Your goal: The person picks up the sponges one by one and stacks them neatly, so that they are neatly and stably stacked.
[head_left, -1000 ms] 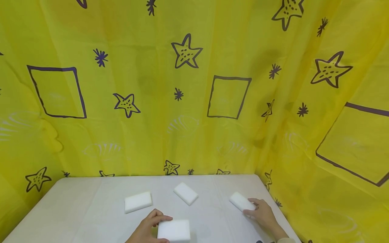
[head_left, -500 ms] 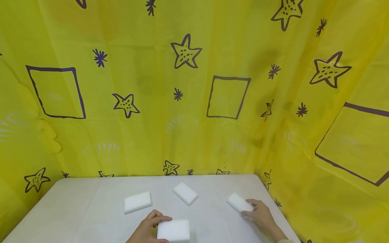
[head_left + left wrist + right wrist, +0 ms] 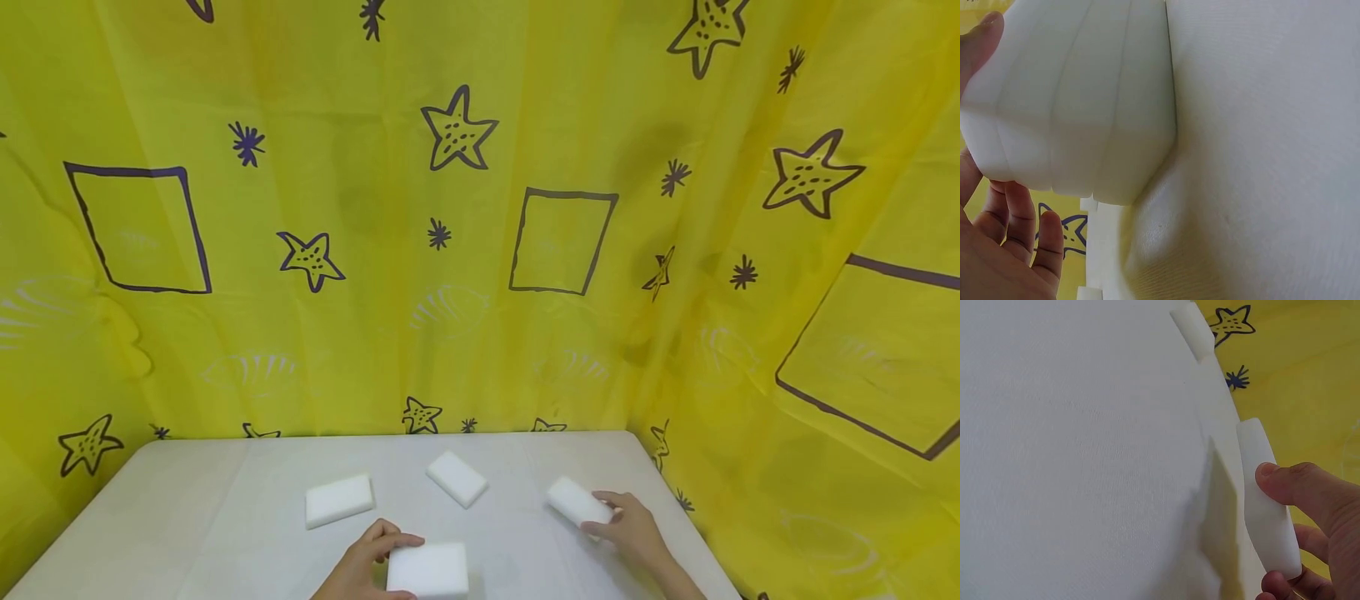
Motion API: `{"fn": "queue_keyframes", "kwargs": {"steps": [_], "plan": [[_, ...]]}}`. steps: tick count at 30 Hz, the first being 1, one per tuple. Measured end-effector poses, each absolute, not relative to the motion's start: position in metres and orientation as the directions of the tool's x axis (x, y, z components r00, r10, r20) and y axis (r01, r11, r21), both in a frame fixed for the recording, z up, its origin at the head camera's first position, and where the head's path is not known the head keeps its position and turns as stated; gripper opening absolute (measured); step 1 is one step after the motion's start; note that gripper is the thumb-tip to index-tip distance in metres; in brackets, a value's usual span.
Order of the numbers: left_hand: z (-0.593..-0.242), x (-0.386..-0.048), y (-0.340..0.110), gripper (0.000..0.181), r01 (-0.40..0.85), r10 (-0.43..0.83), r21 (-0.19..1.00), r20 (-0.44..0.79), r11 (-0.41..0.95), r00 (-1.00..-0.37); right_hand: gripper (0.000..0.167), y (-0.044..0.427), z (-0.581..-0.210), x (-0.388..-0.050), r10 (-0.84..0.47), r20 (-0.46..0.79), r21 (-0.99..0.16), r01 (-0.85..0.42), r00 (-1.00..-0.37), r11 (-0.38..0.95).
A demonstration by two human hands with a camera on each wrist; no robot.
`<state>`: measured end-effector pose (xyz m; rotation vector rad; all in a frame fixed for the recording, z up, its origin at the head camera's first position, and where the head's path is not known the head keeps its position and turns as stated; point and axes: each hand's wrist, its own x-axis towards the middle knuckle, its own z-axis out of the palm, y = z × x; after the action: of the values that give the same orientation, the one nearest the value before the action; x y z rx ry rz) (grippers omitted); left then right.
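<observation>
My left hand [image 3: 365,565] grips the side of a stack of white sponges [image 3: 427,571] at the table's near middle. Several layers of the stack [image 3: 1069,94] show in the left wrist view, pressed together and standing on the table. With thumb and fingers, my right hand [image 3: 633,533] pinches one white sponge [image 3: 576,502] at the right. In the right wrist view that sponge [image 3: 1263,506] is tilted and raised off the surface, its shadow beside it. Two more white sponges lie flat farther back, one at the left [image 3: 339,500] and one near the middle [image 3: 457,479].
The table [image 3: 210,533] wears a white cover. A yellow curtain [image 3: 360,333] printed with starfish and shells hangs behind it and along both sides, close to the table edges.
My right hand has moved left, carrying its sponge up off the table. The left hand and the stack have stayed in place, as have the two lying sponges.
</observation>
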<state>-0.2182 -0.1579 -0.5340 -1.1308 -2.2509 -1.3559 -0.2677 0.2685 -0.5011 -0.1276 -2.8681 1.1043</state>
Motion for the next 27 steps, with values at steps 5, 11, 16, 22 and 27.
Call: {"fn": "queue_keyframes", "kwargs": {"steps": [5, 11, 16, 22, 27], "plan": [[-0.535, -0.219, -0.158, 0.055, 0.746, 0.477, 0.615, 0.591, 0.255, -0.651, 0.063, 0.259, -0.496, -0.264, 0.081, 0.082, -0.671, 0.005, -0.993, 0.742], [-0.535, -0.219, -0.158, 0.055, 0.748, 0.476, 0.614, 0.595, 0.251, -0.648, 0.062, 0.248, -0.489, -0.259, 0.069, 0.096, -0.669, -0.013, -0.993, 0.743], [-0.535, -0.219, -0.158, 0.056, 0.747, 0.476, 0.614, 0.594, 0.254, -0.649, 0.06, 0.24, -0.485, -0.255, 0.054, 0.114, -0.679, -0.038, -0.992, 0.733], [-0.535, -0.217, -0.158, 0.055, 0.737, 0.475, 0.623, 0.582, 0.263, -0.661, 0.059, 0.231, -0.479, -0.25, 0.038, 0.106, -0.69, -0.046, -0.994, 0.722], [-0.534, -0.216, -0.157, 0.055, 0.721, 0.474, 0.638, 0.563, 0.27, -0.677, 0.057, 0.222, -0.471, -0.245, 0.017, 0.125, -0.701, -0.076, -0.992, 0.709]]}}
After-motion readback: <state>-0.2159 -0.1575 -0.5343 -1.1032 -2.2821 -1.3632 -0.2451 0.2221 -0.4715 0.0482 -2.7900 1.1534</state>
